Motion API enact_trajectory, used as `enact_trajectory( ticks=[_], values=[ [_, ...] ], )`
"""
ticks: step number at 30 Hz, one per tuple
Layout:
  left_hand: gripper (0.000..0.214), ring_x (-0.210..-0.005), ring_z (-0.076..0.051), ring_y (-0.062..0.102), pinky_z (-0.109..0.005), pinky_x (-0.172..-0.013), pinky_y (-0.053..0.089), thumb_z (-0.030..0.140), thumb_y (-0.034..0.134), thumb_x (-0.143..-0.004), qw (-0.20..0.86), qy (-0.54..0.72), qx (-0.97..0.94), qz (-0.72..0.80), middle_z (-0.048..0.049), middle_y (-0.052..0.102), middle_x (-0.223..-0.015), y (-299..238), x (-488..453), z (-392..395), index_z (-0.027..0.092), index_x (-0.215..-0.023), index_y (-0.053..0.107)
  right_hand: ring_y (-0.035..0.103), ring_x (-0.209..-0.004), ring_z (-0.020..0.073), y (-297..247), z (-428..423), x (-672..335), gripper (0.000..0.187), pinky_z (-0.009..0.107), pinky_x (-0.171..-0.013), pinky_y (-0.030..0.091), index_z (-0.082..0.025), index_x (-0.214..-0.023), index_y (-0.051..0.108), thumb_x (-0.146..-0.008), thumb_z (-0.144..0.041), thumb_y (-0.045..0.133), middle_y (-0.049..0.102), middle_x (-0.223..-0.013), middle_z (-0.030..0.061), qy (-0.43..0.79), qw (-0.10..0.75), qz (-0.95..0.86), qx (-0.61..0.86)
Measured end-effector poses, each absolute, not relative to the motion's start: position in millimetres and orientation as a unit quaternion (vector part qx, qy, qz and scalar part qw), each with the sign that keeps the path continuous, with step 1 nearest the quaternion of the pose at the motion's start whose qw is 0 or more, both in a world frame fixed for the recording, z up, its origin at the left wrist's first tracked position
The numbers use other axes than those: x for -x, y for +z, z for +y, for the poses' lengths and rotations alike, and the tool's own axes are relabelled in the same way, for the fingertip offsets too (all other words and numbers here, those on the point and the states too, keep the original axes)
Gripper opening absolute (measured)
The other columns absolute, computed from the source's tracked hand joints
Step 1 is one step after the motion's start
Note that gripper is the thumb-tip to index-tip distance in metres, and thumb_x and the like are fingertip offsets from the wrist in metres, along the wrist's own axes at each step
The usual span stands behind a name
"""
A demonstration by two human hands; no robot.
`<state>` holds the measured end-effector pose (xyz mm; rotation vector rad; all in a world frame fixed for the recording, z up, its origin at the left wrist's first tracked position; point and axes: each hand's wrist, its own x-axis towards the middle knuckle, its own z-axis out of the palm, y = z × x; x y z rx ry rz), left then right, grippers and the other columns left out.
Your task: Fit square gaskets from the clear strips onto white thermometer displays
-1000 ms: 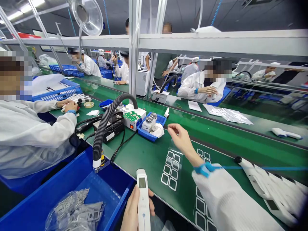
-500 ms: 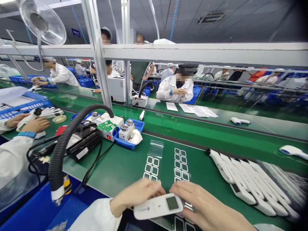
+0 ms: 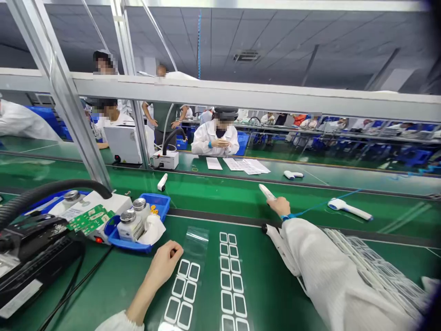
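My right hand is stretched far forward over the green belt, its fingers closed round one end of a white handheld thermometer. The thermometer points away from me to the upper left. My left hand rests above the bench with its fingers curled in, and nothing shows in them. Beside it lies a clear strip of white square frames. A second strip of such frames lies to its right. Under my right sleeve, white handheld housings lie partly hidden.
A blue tray with metal-capped bottles stands left, next to a white box bearing green circuit boards. Other thermometers lie on the belt. A metal post rises at left. A co-worker sits across the line.
Both hands were together at the thermometer near me. My left hand has let go and moved left; my right hand has carried the thermometer forward to the belt. The view has turned right.
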<state>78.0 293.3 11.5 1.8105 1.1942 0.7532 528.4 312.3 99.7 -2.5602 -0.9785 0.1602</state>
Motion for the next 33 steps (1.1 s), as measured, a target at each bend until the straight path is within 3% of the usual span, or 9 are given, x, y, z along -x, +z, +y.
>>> enact_trajectory(
  ticks=[5,10,14,18,20,23,26,30,33],
  values=[
    [0.038,-0.064,-0.022,0.063,-0.023,-0.042,0.036,0.06,0.045,-0.086,0.519,0.322,-0.642,0.463,-0.0036,0.067,-0.07,9,-81,294,0.023,-0.081,0.047,0.065,-0.09,0.0191,87,319,-545,0.027,0.036,-0.079,0.056,-0.012,-0.111,0.063,-0.093,-0.031,0.064,0.065,-0.108,0.0095,0.043,0.167,-0.337,0.926],
    [0.046,-0.057,-0.018,0.062,-0.021,-0.042,0.037,0.062,0.065,-0.073,0.619,0.334,-0.55,0.451,-0.007,0.07,-0.068,12,-82,296,0.019,-0.086,0.055,0.066,-0.096,0.0282,82,312,-527,0.034,0.04,-0.087,0.051,-0.003,-0.118,0.061,-0.091,-0.023,0.06,0.059,-0.121,0.0255,0.017,0.167,-0.434,0.885],
    [0.049,-0.056,-0.016,0.06,-0.021,-0.045,0.037,0.056,0.075,-0.064,0.646,0.325,-0.54,0.431,-0.0121,0.072,-0.073,22,-85,292,0.012,-0.083,0.065,0.064,-0.103,0.0241,75,287,-458,0.035,0.036,-0.095,0.049,-0.016,-0.123,0.061,-0.089,-0.022,0.059,0.062,-0.122,0.0126,0.02,0.195,-0.632,0.75],
    [0.052,-0.057,-0.014,0.058,-0.021,-0.046,0.034,0.058,0.077,-0.064,0.671,0.33,-0.521,0.412,-0.0152,0.073,-0.078,29,-87,287,0.01,-0.082,0.069,0.059,-0.108,0.0302,66,255,-369,0.045,0.048,-0.086,0.051,-0.018,-0.136,0.05,-0.091,-0.013,0.047,0.058,-0.129,0.0152,-0.125,0.181,-0.829,0.514],
    [0.054,-0.057,-0.014,0.058,-0.02,-0.046,0.033,0.059,0.078,-0.064,0.684,0.334,-0.511,0.398,-0.0155,0.073,-0.08,31,-87,284,0.009,-0.085,0.071,0.06,-0.102,0.0287,63,249,-336,0.039,0.045,-0.08,0.052,-0.016,-0.131,0.053,-0.093,-0.011,0.041,0.061,-0.124,0.0162,-0.171,0.175,-0.853,0.461],
    [0.054,-0.061,-0.013,0.057,-0.02,-0.049,0.033,0.059,0.076,-0.069,0.703,0.338,-0.504,0.37,-0.0155,0.073,-0.085,32,-84,280,0.009,-0.09,0.073,0.06,-0.082,0.023,61,252,-313,0.029,0.036,-0.071,0.05,-0.014,-0.102,0.065,-0.098,-0.012,0.036,0.067,-0.095,0.0119,-0.181,0.195,-0.856,0.443],
    [0.052,-0.067,-0.014,0.057,-0.021,-0.054,0.035,0.058,0.073,-0.075,0.716,0.332,-0.514,0.337,-0.0152,0.072,-0.086,33,-82,277,0.009,-0.092,0.075,0.058,-0.077,0.0213,63,259,-309,0.031,0.033,-0.07,0.046,-0.014,-0.09,0.065,-0.098,-0.014,0.035,0.065,-0.085,0.0098,-0.126,0.243,-0.828,0.489],
    [0.046,-0.065,-0.014,0.052,-0.023,-0.058,0.037,0.053,0.073,-0.077,0.702,0.337,-0.545,0.311,-0.0115,0.068,-0.081,33,-82,276,0.01,-0.093,0.077,0.058,-0.078,0.0204,68,259,-307,0.025,0.031,-0.071,0.042,-0.017,-0.085,0.065,-0.095,-0.022,0.042,0.064,-0.086,0.0083,0.09,0.319,-0.731,0.597],
    [0.039,-0.085,-0.02,0.056,-0.027,-0.07,0.043,0.052,0.074,-0.076,0.66,0.384,-0.569,0.306,-0.012,0.065,-0.098,34,-82,277,0.015,-0.087,0.078,0.056,-0.069,0.0175,64,254,-301,0.023,0.027,-0.064,0.04,-0.018,-0.074,0.063,-0.09,-0.023,0.047,0.063,-0.075,0.0049,0.202,0.33,-0.685,0.618]
  ],
)
